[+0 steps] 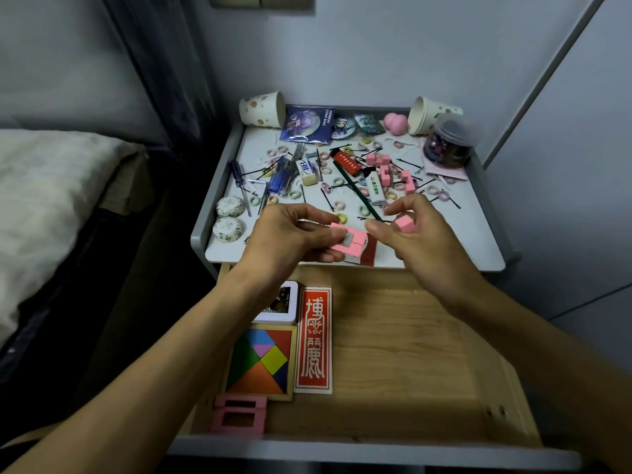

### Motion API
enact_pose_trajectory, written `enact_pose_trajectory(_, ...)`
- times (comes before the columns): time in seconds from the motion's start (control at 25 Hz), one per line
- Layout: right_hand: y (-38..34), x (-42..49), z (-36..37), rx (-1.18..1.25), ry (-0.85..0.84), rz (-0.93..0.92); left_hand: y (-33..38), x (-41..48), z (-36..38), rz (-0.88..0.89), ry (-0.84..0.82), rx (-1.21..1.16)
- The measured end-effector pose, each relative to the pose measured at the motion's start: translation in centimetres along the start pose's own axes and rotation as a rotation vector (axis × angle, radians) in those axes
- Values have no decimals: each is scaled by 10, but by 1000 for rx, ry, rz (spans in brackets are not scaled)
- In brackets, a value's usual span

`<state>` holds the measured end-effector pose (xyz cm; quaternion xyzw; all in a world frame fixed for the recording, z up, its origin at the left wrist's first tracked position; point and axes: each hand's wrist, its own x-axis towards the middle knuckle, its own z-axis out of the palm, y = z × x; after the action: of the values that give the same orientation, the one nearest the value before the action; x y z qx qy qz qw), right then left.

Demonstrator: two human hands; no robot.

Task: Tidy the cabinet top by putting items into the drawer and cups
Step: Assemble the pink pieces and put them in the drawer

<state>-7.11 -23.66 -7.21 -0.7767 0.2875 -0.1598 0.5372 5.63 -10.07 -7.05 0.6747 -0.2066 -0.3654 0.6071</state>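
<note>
Drawer point(393, 354) is sitting open nearest us. Over its back edge, the left hand point(290, 234) is pinching a pink block point(349, 238) while the right hand point(420, 234) is gripping a pink cube point(405, 224) just beside it. Beyond, on the cluttered cabinet top point(478, 241), the left cup point(263, 109) and right cup point(432, 114) are lying tipped over.

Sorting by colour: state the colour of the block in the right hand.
Pink: the block, pinched by the right hand; head view.

Cups point(262, 108) x2, lighters point(346, 162) x2, badges point(307, 123) x3, round wrapped pucks point(229, 206) x2, jar point(448, 145) x1, tangram point(261, 360) x1.
</note>
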Motion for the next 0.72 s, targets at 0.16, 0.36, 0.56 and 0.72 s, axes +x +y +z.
enact_pose_trajectory(0.16, 2, 7, -6, 28, -179, 120, -2, 1, 0, 9, -8, 61)
enact_pose_trajectory(0.36, 1, 6, -9, -240, -221, -75, -3, 1, 0, 21, -10, 109)
enact_pose_trajectory(0.56, 11, 7, -12, -494, -243, -212, -3, 1, 2, 16, -18, 126)
enact_pose_trajectory(0.72, 13, 11, -11, -564, -155, -263, -5, 2, 3, 14, -37, 140)
